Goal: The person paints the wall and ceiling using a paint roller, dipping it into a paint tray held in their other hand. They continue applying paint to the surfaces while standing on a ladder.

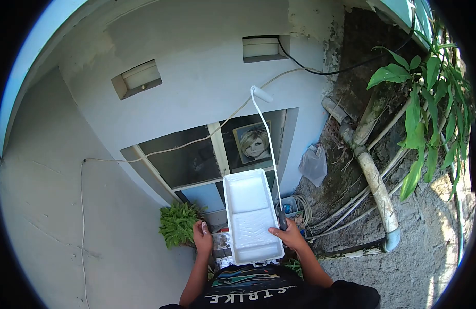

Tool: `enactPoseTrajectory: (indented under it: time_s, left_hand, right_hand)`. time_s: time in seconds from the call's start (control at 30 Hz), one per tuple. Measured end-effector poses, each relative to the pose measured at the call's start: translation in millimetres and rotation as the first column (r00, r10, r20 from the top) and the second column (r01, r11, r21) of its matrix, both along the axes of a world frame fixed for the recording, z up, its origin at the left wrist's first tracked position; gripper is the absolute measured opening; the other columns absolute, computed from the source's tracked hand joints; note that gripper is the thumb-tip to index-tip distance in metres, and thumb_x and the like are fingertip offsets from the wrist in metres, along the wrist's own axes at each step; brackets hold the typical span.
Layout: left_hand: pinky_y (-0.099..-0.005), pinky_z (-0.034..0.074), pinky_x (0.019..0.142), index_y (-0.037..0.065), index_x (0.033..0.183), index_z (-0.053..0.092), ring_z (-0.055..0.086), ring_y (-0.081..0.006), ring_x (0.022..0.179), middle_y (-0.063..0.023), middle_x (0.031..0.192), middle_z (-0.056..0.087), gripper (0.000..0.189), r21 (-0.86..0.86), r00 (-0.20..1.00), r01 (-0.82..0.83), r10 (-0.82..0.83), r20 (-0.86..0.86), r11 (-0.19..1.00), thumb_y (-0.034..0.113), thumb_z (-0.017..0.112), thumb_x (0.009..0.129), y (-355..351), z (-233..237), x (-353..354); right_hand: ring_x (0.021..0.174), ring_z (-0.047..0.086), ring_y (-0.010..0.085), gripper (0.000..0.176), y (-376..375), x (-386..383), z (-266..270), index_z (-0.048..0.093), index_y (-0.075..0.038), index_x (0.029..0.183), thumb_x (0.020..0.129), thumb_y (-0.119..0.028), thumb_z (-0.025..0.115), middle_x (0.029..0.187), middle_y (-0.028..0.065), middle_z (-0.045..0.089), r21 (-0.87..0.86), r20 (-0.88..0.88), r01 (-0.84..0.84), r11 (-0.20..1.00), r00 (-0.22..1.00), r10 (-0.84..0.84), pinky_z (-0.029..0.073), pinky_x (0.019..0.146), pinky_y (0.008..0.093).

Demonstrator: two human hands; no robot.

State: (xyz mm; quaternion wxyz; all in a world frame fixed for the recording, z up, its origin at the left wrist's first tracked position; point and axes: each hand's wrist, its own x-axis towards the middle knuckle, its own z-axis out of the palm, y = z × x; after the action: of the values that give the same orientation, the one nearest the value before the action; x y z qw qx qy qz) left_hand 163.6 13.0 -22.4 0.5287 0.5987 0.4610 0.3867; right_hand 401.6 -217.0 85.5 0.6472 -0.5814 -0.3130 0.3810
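My right hand [291, 237] is closed round the dark handle of a long paint roller [270, 129]. Its thumb lies over the right edge of a white paint tray [248, 191], gripping that too. The roller's thin white frame rises past the tray to a small white sleeve in front of the wall. White paint coats the tray, with roller marks in its lower half. Left of the tray, and apart from it, my left hand [202, 237] has curled fingers with white paint on them; nothing shows in it.
Ahead stands a pale wall [196, 77] with a window [189, 159] and a loose cable [202, 138] across it. A fern [179, 224] grows at lower left. Pipes [374, 185], a plastic bag [313, 165], a coiled hose [304, 208] and hanging leaves [415, 113] are on the right.
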Motion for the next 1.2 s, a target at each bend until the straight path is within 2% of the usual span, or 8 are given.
enactPoseTrajectory:
  time_s: [0.03,0.07,0.17,0.2,0.27,0.43,0.77,1.2]
  left_hand:
    - [-0.0429,0.051,0.089,-0.005,0.128,0.047,0.065,-0.0345,0.100,-0.0258,0.114,0.063,0.046,0.237,0.964,-0.062,0.120,-0.238,0.970,0.032,0.052,0.102,-2,-13,-6]
    - [-0.0449,0.046,0.095,-0.008,0.130,0.044,0.061,-0.0420,0.109,-0.0304,0.119,0.060,0.055,0.165,0.905,-0.068,0.131,-0.404,0.984,0.035,0.057,0.098,-6,-21,-10]
    - [-0.0447,0.045,0.096,-0.009,0.130,0.042,0.059,-0.0441,0.114,-0.0327,0.122,0.059,0.058,-0.009,0.794,0.009,-0.012,-0.608,1.000,0.037,0.057,0.097,-8,-111,-23]
    - [-0.0446,0.045,0.097,-0.009,0.129,0.043,0.058,-0.0457,0.115,-0.0344,0.119,0.059,0.057,-0.134,0.878,0.064,-0.119,-0.463,0.989,0.038,0.056,0.098,-25,-89,-22]
    - [-0.0449,0.045,0.096,-0.008,0.128,0.044,0.059,-0.0456,0.114,-0.0341,0.118,0.060,0.056,-0.126,0.890,0.047,-0.099,-0.445,0.991,0.037,0.056,0.098,-31,-65,-19]
    - [-0.0463,0.047,0.093,-0.007,0.122,0.048,0.062,-0.0456,0.108,-0.0326,0.112,0.063,0.050,-0.009,0.910,0.056,-0.055,-0.410,0.998,0.036,0.055,0.098,-29,-81,-25]
    - [-0.0485,0.050,0.087,-0.007,0.121,0.053,0.064,-0.0466,0.101,-0.0323,0.104,0.066,0.053,0.004,0.841,-0.039,0.035,-0.540,0.999,0.041,0.054,0.097,-39,-59,-18]
    - [-0.0509,0.047,0.090,-0.004,0.122,0.054,0.060,-0.0493,0.108,-0.0331,0.108,0.064,0.050,0.040,0.863,-0.045,0.059,-0.501,0.998,0.040,0.052,0.098,-39,-76,-20]
  right_hand:
    - [0.085,0.056,0.0082,0.028,-2,0,0,0.065,-0.003,0.106,0.084,-0.013,0.079,0.092,-0.0022,0.064,0.009,-0.023,0.017,1.000,1.000,-0.017,0.047,0.078,0.0257]
    - [0.085,0.056,0.0083,0.030,-3,1,-1,0.064,-0.002,0.108,0.084,-0.012,0.079,0.094,-0.0017,0.064,0.016,0.001,0.036,0.999,0.999,-0.036,0.047,0.078,0.0259]
    - [0.085,0.055,0.0085,0.030,-7,3,-6,0.063,-0.001,0.108,0.084,-0.011,0.078,0.093,-0.0017,0.064,0.012,0.002,0.053,0.999,0.999,-0.053,0.047,0.078,0.0263]
    - [0.085,0.055,0.0085,0.030,-8,2,-4,0.063,-0.001,0.108,0.084,-0.011,0.078,0.093,-0.0017,0.064,0.009,0.001,0.039,0.999,0.999,-0.039,0.047,0.078,0.0263]
    - [0.085,0.056,0.0089,0.029,-8,1,2,0.063,-0.001,0.107,0.084,-0.010,0.078,0.094,-0.0009,0.064,0.010,-0.037,0.072,0.997,0.997,-0.072,0.047,0.079,0.0266]
    - [0.086,0.057,0.0094,0.029,-13,10,-15,0.063,0.000,0.106,0.083,-0.010,0.079,0.095,0.0013,0.065,-0.070,-0.025,0.030,0.997,0.999,-0.032,0.047,0.080,0.0268]
    - [0.083,0.055,0.0081,0.027,-31,16,-19,0.063,0.000,0.104,0.083,-0.009,0.078,0.092,-0.0006,0.065,-0.067,-0.006,0.003,0.998,1.000,-0.003,0.047,0.077,0.0261]
    - [0.080,0.052,0.0066,0.025,-41,31,-39,0.062,-0.004,0.103,0.084,-0.008,0.077,0.089,-0.0040,0.060,-0.077,-0.053,-0.036,0.996,0.998,0.032,0.045,0.074,0.0253]
